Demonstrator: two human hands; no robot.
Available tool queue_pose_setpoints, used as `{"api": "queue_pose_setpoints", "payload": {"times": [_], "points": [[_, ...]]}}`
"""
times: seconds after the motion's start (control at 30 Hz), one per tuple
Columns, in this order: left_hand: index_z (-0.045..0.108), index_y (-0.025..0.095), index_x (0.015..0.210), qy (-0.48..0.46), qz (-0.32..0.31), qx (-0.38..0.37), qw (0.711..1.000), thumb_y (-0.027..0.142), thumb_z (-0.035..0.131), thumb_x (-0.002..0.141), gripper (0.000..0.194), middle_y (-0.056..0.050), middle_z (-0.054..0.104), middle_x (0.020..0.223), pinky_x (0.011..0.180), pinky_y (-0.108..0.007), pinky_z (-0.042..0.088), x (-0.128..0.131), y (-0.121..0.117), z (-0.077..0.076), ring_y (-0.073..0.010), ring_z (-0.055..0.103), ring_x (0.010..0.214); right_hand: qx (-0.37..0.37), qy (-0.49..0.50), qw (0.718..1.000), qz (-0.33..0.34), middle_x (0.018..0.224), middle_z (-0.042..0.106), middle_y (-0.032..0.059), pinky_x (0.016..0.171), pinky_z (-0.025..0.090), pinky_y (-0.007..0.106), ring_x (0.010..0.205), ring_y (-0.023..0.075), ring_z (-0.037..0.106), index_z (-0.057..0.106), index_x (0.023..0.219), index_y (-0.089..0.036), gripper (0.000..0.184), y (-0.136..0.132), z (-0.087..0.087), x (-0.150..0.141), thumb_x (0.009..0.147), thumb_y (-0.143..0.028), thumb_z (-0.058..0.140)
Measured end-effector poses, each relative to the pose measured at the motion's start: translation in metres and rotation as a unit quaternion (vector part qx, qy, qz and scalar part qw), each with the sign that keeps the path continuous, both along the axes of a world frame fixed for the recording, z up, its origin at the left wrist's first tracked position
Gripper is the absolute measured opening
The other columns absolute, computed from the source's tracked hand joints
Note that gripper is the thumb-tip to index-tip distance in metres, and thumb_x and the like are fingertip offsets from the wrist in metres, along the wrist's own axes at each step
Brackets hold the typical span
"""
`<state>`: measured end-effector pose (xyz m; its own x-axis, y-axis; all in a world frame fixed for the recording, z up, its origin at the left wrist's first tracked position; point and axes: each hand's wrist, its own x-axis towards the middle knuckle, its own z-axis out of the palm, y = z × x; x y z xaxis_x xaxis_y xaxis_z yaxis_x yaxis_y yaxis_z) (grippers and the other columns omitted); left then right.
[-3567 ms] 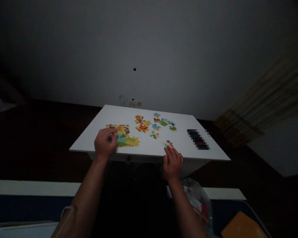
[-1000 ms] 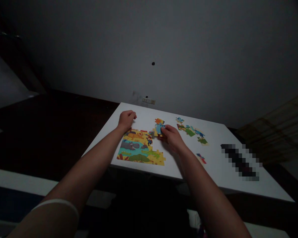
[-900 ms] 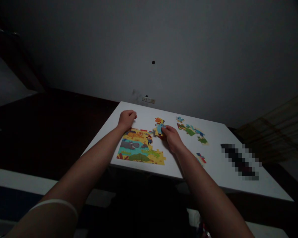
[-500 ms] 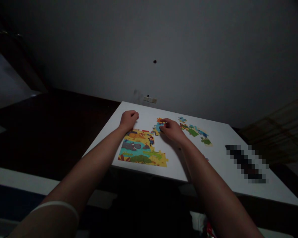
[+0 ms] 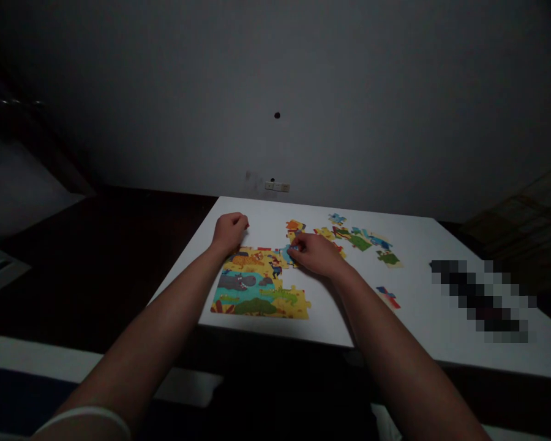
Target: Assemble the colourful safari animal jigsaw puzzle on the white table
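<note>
A partly assembled jigsaw puzzle [image 5: 252, 288] lies on the white table, showing a hippo in blue water, a leopard and green crocodiles on yellow ground. At its upper left edge rests my left hand [image 5: 231, 231], curled in a loose fist with no piece showing in it. My right hand [image 5: 319, 253] pinches a blue and yellow puzzle piece [image 5: 286, 255] at the puzzle's upper right edge; the fingers cover part of it. Whether that piece is joined to the picture I cannot tell. Just beyond the fingers lies an orange and yellow piece [image 5: 294, 225].
Several loose pieces [image 5: 358, 240] lie to the right, with a blue piece [image 5: 337, 218] farther back and a red and blue one [image 5: 388, 297] nearer me. A pixelated dark object [image 5: 477, 297] lies at the table's right. Behind the table [image 5: 422, 324] stands a grey wall with sockets [image 5: 277, 187].
My right hand has brought the blue and yellow piece nearer, against the puzzle's upper right edge, uncovering loose pieces behind it. My left hand stays curled by the puzzle. The view has shifted slightly.
</note>
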<state>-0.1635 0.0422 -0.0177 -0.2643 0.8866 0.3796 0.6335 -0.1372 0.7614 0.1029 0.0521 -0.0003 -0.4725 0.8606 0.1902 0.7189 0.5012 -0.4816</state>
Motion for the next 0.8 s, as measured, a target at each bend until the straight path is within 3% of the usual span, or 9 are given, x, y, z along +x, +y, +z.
{"api": "queue_pose_setpoints", "payload": {"times": [0.2,0.4,0.63,0.8], "points": [[0.062,0.014,0.065,0.021,-0.003,-0.004,1.0,0.032,0.046,0.082,0.029,-0.003,0.06,0.062,0.061,-0.03,0.034,0.002,-0.007,0.005,-0.016,0.05,0.065,0.041,-0.036,0.998,-0.034,0.075,0.067,0.0107,0.062,0.036,0.035,0.068,0.0231,0.057,0.066,0.077,-0.024,0.02,-0.001,-0.005,-0.004,0.08,-0.043,0.06],[0.061,0.015,0.063,0.042,-0.022,-0.002,0.999,0.034,0.048,0.082,0.03,-0.003,0.059,0.062,0.063,-0.03,0.035,0.003,-0.011,0.009,-0.017,0.052,0.065,0.07,-0.099,0.991,-0.059,0.084,0.067,0.0158,0.069,0.04,0.04,0.08,0.0284,0.06,0.068,0.09,-0.021,0.03,-0.005,-0.003,-0.006,0.085,-0.046,0.051],[0.061,0.017,0.068,0.101,-0.008,-0.002,0.995,0.037,0.046,0.084,0.03,-0.003,0.059,0.063,0.06,-0.03,0.035,-0.004,-0.011,0.006,-0.0182,0.054,0.065,0.066,-0.123,0.989,-0.041,0.089,0.068,0.0138,0.08,0.039,0.045,0.096,0.033,0.056,0.069,0.089,-0.024,0.032,-0.008,0.001,-0.009,0.083,-0.051,0.053],[0.058,0.018,0.065,0.158,-0.011,-0.001,0.987,0.038,0.045,0.085,0.031,-0.002,0.055,0.059,0.059,-0.031,0.034,-0.001,-0.014,0.007,-0.0171,0.051,0.062,0.068,-0.107,0.992,-0.031,0.092,0.068,0.0133,0.081,0.038,0.046,0.097,0.033,0.055,0.068,0.089,-0.024,0.029,-0.008,0.002,-0.009,0.082,-0.048,0.055]]}}
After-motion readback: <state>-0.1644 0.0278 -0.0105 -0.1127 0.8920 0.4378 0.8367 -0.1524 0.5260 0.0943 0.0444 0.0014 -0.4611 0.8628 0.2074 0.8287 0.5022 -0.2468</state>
